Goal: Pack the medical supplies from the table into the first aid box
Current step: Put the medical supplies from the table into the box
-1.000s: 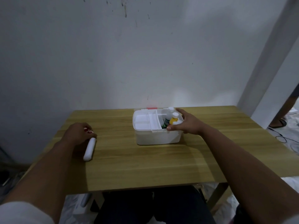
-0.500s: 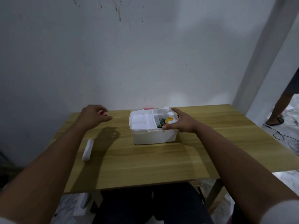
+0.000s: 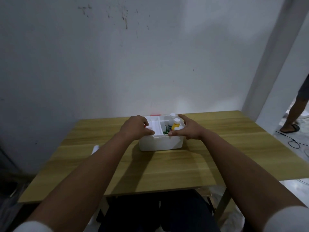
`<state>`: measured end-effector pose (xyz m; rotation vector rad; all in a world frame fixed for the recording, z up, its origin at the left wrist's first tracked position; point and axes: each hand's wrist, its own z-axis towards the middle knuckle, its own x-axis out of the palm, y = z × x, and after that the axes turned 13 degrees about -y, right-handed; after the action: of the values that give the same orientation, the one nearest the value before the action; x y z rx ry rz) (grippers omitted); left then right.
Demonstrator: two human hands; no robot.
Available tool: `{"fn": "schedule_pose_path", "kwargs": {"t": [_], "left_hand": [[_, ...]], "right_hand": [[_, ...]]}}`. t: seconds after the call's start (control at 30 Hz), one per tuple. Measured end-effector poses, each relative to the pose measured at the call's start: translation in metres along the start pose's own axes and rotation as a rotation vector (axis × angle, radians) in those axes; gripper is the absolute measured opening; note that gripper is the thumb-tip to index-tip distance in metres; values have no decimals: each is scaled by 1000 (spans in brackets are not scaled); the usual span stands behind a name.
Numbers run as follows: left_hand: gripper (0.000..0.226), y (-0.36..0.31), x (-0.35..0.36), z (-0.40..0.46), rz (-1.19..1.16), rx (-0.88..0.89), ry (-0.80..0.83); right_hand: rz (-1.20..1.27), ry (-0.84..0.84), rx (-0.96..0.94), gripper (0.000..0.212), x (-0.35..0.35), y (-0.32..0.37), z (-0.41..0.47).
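Observation:
The white first aid box (image 3: 160, 142) stands open at the back middle of the wooden table (image 3: 225, 148). A white inner tray (image 3: 156, 126) fills its left half. In the right half stand a yellow bottle (image 3: 175, 131) and a white bottle (image 3: 172, 118), with something green beside them. My left hand (image 3: 135, 127) grips the tray's left end, thumb on its front rim. My right hand (image 3: 188, 129) clasps the box's right end, thumb on the front rim. A white tube (image 3: 95, 148) lies on the table at the left, mostly hidden by my left forearm.
A bare wall rises directly behind the table. A white pillar (image 3: 274, 56) stands at the right. Beyond it is a person's leg in a sandal (image 3: 290, 128), and cables (image 3: 295, 144) lie on the floor. My legs are under the table's near edge.
My left hand let go of the white tube, rose and swung right onto the box's tray. The tube stayed on the table. My right hand kept its hold on the box.

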<state>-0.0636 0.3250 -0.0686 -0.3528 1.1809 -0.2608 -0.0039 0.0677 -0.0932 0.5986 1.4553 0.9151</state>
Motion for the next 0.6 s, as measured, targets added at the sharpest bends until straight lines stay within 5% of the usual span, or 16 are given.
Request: {"fn": "schedule_pose_path", "kwargs": {"t": [0.13, 0.3, 0.6], "left_hand": [[65, -3, 2, 0, 64, 1, 5], [22, -5, 1, 1, 119, 6, -35], [14, 4, -3, 4, 47, -44, -44]], "right_hand": [[11, -4, 1, 105, 0, 0, -1], [29, -1, -6, 107, -1, 1, -3], [33, 0, -13, 97, -2, 0, -2]]}}
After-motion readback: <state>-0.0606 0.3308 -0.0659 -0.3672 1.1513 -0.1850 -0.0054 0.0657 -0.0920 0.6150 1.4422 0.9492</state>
